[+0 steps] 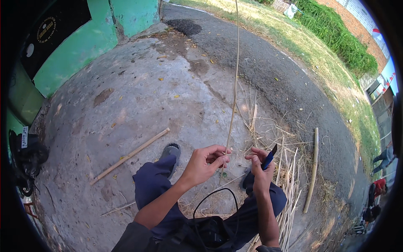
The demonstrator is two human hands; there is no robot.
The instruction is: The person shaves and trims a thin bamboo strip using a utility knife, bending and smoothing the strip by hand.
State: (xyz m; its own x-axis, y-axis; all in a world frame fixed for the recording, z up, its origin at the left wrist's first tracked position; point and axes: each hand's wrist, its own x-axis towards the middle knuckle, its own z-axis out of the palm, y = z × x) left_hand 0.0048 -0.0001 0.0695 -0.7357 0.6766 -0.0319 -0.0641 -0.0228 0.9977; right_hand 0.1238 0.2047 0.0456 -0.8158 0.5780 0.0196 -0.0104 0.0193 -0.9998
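My left hand (205, 164) pinches a long, thin bamboo strip (236, 80) between thumb and fingers. The strip rises from the hand and runs out past the top of the view, while its short lower end points down between my legs. To the right, my right hand (262, 171) is closed around a blue-handled knife (269, 158) with a dark blade pointing up and away. A small gap separates the right fingertips from the strip. Beside my right leg lies a pile of pale split bamboo strips (294, 185).
A bamboo pole (132, 155) lies left of my foot, and another bamboo piece (312, 172) lies beyond the pile. Shavings (268, 126) litter the concrete ahead. A black cord (215, 191) loops over my lap. A green wall (71, 63) stands left; people (380, 187) are far right.
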